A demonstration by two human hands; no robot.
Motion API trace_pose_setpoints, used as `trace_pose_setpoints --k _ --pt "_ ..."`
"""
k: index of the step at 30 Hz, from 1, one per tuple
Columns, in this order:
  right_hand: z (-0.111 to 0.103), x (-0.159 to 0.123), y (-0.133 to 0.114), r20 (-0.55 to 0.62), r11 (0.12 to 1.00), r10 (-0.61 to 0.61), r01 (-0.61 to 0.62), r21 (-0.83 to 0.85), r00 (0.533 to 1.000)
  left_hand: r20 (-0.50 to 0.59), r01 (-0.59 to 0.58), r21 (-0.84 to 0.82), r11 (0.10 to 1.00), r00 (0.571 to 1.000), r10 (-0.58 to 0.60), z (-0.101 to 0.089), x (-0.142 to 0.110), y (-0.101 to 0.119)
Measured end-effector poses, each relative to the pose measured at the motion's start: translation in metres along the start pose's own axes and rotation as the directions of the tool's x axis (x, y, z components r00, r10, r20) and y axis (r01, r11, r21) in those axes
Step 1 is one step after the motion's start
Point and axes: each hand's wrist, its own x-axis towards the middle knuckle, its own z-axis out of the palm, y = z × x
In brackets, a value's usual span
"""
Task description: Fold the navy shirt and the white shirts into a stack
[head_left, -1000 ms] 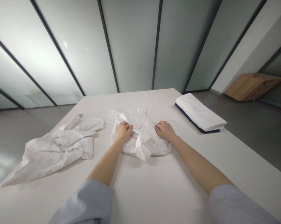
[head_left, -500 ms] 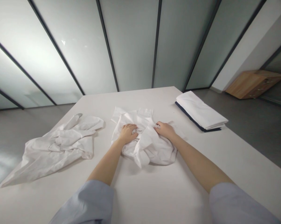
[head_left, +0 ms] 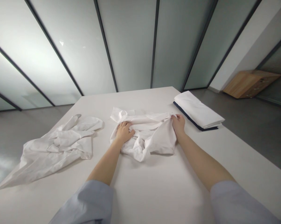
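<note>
A crumpled white shirt (head_left: pixel 152 137) lies in the middle of the table, its folds bunched toward the near side. On its left part rests my left hand (head_left: pixel 125 131), fingers curled into the fabric. My right hand (head_left: pixel 179 124) pinches the far right corner, and the upper edge is drawn fairly straight between the two hands. Part of the cloth under my left palm is hidden.
Another rumpled white garment (head_left: pixel 58 146) spreads over the left of the white table (head_left: pixel 140 193). At the right edge, folded white cloth (head_left: pixel 198 109) sits on a dark navy piece (head_left: pixel 189 117). A wooden cabinet (head_left: pixel 245 84) stands on the floor beyond.
My right hand has moved right and away from me, pulling the shirt's far edge out straighter. The left hand stays nearly in place on the cloth.
</note>
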Motion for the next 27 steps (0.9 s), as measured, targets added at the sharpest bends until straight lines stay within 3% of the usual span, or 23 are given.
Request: trace_pose_setpoints --k 3,7,12,14,16,27 --pt "0.003 -0.009 0.0 0.084 0.991 -0.128 0.13 -0.017 0.988 -0.079 0.062 0.015 0.998 0.995 -0.06 -0.001 -0.002 0.0" --pt "0.005 -0.015 -0.003 0.342 0.988 -0.15 0.15 0.025 0.928 -0.107 0.099 0.024 0.995 0.99 -0.096 0.0 -0.003 -0.001" --pt "0.011 -0.029 -0.014 0.636 0.956 -0.268 0.282 0.082 0.724 -0.009 0.109 0.025 0.994 0.994 -0.109 0.002 -0.003 -0.002" --pt "0.013 -0.038 -0.019 0.714 0.939 -0.279 0.338 0.063 0.643 0.014 0.107 0.032 0.994 0.994 -0.108 0.004 -0.002 -0.002" --pt "0.014 -0.044 -0.023 0.751 0.916 -0.287 0.401 0.032 0.594 0.017 0.102 0.035 0.994 0.995 -0.103 0.004 -0.002 -0.003" --pt "0.015 -0.046 -0.022 0.741 0.887 -0.315 0.462 0.008 0.593 0.039 0.108 0.027 0.994 0.993 -0.109 0.002 -0.002 -0.001"
